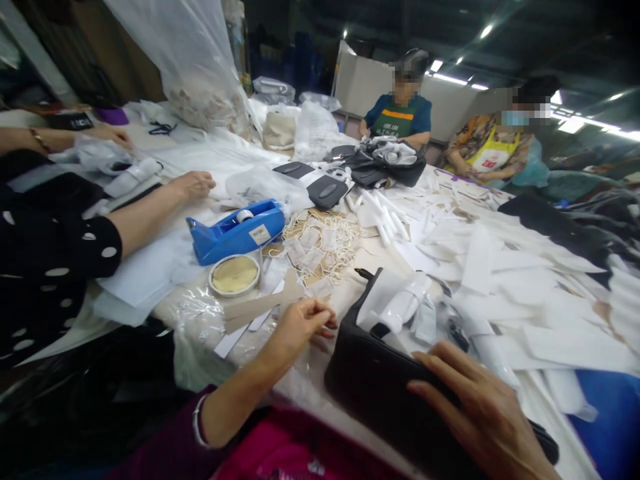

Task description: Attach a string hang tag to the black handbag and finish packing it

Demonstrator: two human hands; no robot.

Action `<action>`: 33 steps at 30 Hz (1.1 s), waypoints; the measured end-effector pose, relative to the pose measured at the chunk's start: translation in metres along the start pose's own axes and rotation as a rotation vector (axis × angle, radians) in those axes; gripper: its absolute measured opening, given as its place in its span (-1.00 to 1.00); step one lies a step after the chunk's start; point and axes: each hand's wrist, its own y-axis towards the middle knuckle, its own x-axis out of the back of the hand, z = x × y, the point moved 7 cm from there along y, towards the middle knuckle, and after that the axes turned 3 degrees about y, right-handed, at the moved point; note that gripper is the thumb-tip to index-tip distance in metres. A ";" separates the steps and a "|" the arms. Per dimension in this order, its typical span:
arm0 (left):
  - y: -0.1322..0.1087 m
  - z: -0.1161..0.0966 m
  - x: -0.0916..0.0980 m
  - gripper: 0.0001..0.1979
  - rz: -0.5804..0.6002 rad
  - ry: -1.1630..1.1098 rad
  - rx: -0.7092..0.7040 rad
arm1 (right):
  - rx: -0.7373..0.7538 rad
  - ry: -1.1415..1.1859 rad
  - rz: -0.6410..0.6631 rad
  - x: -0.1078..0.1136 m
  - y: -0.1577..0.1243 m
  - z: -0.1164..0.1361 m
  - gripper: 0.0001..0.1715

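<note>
The right hand lies flat, fingers spread, on a black bag at the near edge of the table, pressing rather than gripping it. White paper wrapping pokes out of the bag's open top. The left hand rests just left of the bag, its fingers curled loosely together on clear plastic, holding nothing visible. Further left stand a blue tape dispenser and a round tin. A neighbour's arm reaches across the table beside them.

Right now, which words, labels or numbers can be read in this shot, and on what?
Nothing can be read for certain.
Label on the blue tape dispenser: too small.
White print on a co-worker's green apron: blurred.
Red mark on another co-worker's yellow apron: blurred.
Tags in the string pile: too small.
</note>
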 end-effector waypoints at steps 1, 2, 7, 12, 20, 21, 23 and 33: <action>-0.004 0.012 -0.004 -0.71 0.037 -0.057 0.066 | 0.001 0.001 -0.009 0.001 -0.001 0.000 -0.72; -0.007 0.022 -0.010 -0.69 0.070 -0.114 0.117 | 0.001 0.007 -0.010 0.001 -0.001 0.000 -0.73; -0.009 0.037 -0.029 -0.66 0.143 -0.261 0.120 | 0.036 0.035 -0.034 0.002 -0.001 0.004 -0.74; -0.004 0.037 -0.037 -0.69 0.216 -0.056 0.047 | 0.131 0.038 -0.134 0.005 -0.009 0.009 -0.71; 0.005 0.031 -0.047 -0.82 0.279 0.057 -0.111 | 0.218 0.051 -0.199 0.008 -0.011 0.019 -0.66; 0.007 0.031 -0.046 -0.84 0.257 0.039 -0.131 | 0.222 0.052 -0.200 0.008 -0.012 0.019 -0.67; 0.009 0.030 -0.046 -0.80 0.210 -0.001 -0.128 | 0.226 0.055 -0.205 0.008 -0.013 0.019 -0.68; 0.011 0.022 -0.051 -0.66 0.194 -0.012 -0.134 | 0.263 0.052 -0.326 0.017 -0.015 0.029 -0.66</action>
